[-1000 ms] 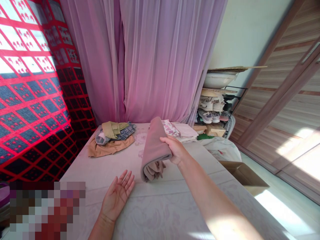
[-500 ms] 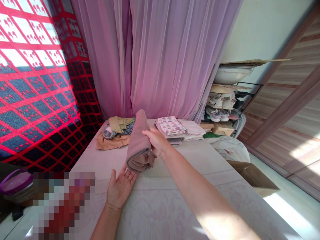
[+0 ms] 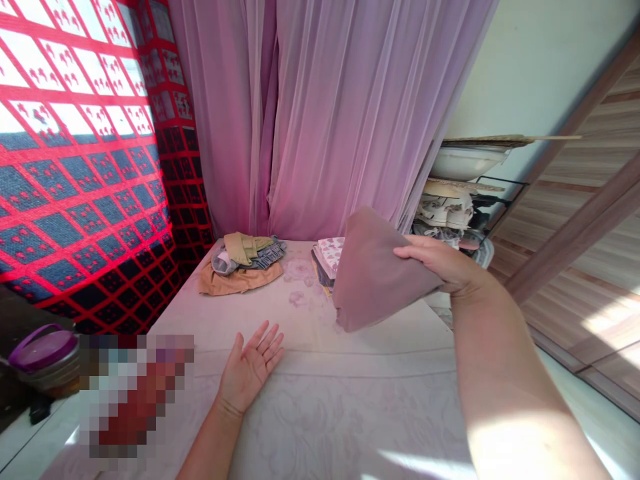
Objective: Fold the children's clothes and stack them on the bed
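Note:
A folded mauve-brown garment (image 3: pixel 380 273) hangs in the air at the right of the table, its right edge pinched in my right hand (image 3: pixel 440 263). Its exact kind does not show. Behind it, a stack of folded clothes with a heart-patterned white cloth (image 3: pixel 331 253) on top is partly covered. My left hand (image 3: pixel 250 363) lies palm up over the pale table (image 3: pixel 320 407), fingers spread and holding nothing. Farther back at the left sits a loose pile of clothes, with an olive piece (image 3: pixel 241 248) above a tan-orange one (image 3: pixel 240 280).
Purple curtains (image 3: pixel 340 120) hang behind the table. To the right stands a rack with shoes (image 3: pixel 445 207) and a white basin (image 3: pixel 467 162), near a wooden wardrobe (image 3: pixel 575 220). A purple-lidded bucket (image 3: pixel 47 350) is on the floor at left, beside a blurred patch.
My right hand has carried the folded garment from the middle to the right, turning its flat side toward me. My left hand has come away from beneath it and stays palm up.

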Action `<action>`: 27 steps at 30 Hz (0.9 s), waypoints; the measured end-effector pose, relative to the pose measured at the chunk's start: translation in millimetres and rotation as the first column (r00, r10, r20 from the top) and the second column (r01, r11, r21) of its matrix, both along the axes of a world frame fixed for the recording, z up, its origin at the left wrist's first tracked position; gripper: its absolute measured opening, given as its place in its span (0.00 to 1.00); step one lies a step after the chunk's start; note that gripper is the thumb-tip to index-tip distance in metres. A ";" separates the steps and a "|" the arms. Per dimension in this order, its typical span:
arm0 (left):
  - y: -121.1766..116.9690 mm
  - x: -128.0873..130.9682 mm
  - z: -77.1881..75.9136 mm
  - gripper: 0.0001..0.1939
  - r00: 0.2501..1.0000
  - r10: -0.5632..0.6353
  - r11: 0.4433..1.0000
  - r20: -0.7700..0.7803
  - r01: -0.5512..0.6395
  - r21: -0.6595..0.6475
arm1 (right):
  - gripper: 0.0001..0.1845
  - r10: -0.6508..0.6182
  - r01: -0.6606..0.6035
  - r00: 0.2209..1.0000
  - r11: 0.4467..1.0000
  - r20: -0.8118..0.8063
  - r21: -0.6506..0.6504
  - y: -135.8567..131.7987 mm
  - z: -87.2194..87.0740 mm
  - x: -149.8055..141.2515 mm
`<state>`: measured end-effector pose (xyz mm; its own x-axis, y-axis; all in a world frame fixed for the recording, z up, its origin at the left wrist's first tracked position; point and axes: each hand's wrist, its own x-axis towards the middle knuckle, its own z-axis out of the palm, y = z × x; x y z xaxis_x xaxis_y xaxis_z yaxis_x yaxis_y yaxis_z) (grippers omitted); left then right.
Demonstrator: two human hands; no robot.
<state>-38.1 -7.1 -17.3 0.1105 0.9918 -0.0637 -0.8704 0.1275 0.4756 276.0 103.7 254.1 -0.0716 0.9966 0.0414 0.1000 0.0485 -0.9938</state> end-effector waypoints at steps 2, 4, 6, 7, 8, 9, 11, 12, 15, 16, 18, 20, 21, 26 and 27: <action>0.4 -0.5 -1.5 0.31 1.000 0.001 1.000 0.013 -0.001 0.002 | 0.08 0.127 -0.121 0.965 0.992 0.228 -0.038 -1.3 8.5 0.4; 0.8 -0.7 -2.6 0.31 1.000 -0.002 1.000 0.028 0.002 0.007 | 0.08 0.176 -0.207 0.855 0.978 0.488 0.010 -4.6 -2.2 -21.0; 0.6 -0.5 -2.7 0.31 0.999 0.013 1.000 0.036 -0.013 0.006 | 0.08 0.122 -0.238 0.730 0.968 0.673 0.083 -14.3 -35.6 -58.7; 0.2 -0.4 -2.3 0.31 0.999 0.031 1.000 0.034 -0.030 -0.003 | 0.09 0.123 -0.251 0.697 0.965 0.706 0.081 -22.2 -58.8 -80.2; -0.3 -0.3 -1.5 0.31 0.998 0.052 0.999 0.028 -0.051 -0.019 | 0.10 0.130 -0.290 0.580 0.956 0.804 0.054 -32.0 -84.2 -101.3; -0.9 -0.3 -0.5 0.31 0.997 0.071 0.997 0.017 -0.070 -0.041 | 0.13 0.177 -0.350 0.435 0.937 0.883 -0.016 -42.9 -109.6 -120.5; -1.9 -0.5 2.2 0.31 0.996 0.089 0.992 -0.008 -0.089 -0.092 | 0.16 0.236 -0.394 0.380 0.916 0.894 -0.074 -64.5 -152.6 -149.1; -2.2 -0.5 4.0 0.31 0.996 0.085 0.989 -0.019 -0.086 -0.119 | 0.16 0.252 -0.411 0.367 0.907 0.896 -0.087 -73.0 -167.2 -157.4; -2.3 1.0 11.0 0.27 0.996 0.057 0.978 -0.066 -0.069 -0.197 | 0.19 0.259 -0.464 0.419 0.885 0.870 -0.040 -80.5 -181.6 -158.3; -2.5 2.2 13.9 0.26 0.994 0.042 0.971 -0.100 -0.064 -0.231 | 0.21 0.233 -0.461 0.452 0.888 0.861 0.001 -76.8 -179.8 -152.0; -4.4 6.0 19.9 0.25 0.981 -0.011 0.951 -0.193 -0.050 -0.306 | 0.22 0.126 -0.428 0.511 0.895 0.850 0.124 -64.1 -175.6 -132.8; -8.3 10.6 24.7 0.32 0.951 -0.069 0.934 -0.302 -0.044 -0.354 | 0.24 -0.007 -0.406 0.525 0.877 0.851 0.257 -50.2 -179.9 -109.5; -10.7 12.9 26.2 0.36 0.931 -0.092 0.934 -0.353 -0.043 -0.356 | 0.25 -0.055 -0.405 0.500 0.867 0.864 0.290 -44.5 -186.7 -98.1; -16.7 25.2 23.0 0.38 0.826 -0.198 0.953 -0.527 0.037 -0.300 | 0.28 -0.004 -0.447 0.310 0.882 0.951 0.149 -33.1 -238.9 -65.4; -15.7 28.5 20.9 0.36 0.800 -0.203 0.953 -0.564 0.029 -0.303 | 0.28 -0.010 -0.445 0.302 0.883 0.953 0.150 -32.9 -245.2 -64.4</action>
